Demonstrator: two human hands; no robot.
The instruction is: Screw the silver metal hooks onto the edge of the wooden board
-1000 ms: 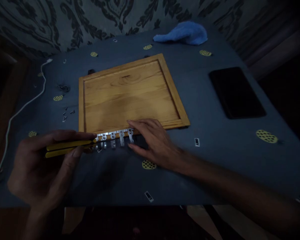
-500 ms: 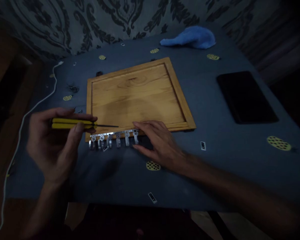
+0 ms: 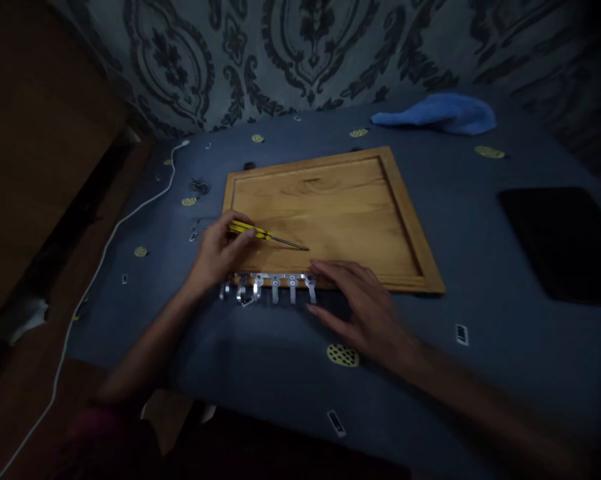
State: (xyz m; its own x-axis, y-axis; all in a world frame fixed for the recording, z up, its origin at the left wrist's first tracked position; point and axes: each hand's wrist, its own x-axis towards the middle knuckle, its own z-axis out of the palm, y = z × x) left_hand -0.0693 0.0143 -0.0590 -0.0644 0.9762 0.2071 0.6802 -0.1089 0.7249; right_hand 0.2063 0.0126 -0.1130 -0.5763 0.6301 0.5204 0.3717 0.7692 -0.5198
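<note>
A wooden panel with a raised frame (image 3: 325, 207) lies on the cloth-covered table. Along its near edge runs a silver metal hook rail (image 3: 275, 277) with several hooks hanging over the side. My left hand (image 3: 217, 250) is closed around a yellow-handled screwdriver (image 3: 250, 231), whose thin shaft points right above the panel. At the right end of the rail, my right hand (image 3: 363, 303) rests with fingers stretched out and thumb apart. Its index fingertip is at the rail's last hook, and the thumb tip is just below it; firm contact cannot be made out.
A blue cloth (image 3: 440, 113) lies at the back right, and a dark flat tablet-like object (image 3: 563, 243) at the right. A white cable (image 3: 113, 237) runs down the left side. Small dark hardware (image 3: 199, 187) lies left of the panel. A patterned wall rises behind.
My view has turned left, so the scene sits further right. My left hand has moved forward over the panel's left part with the screwdriver. The right hand stays at the rail's end.
</note>
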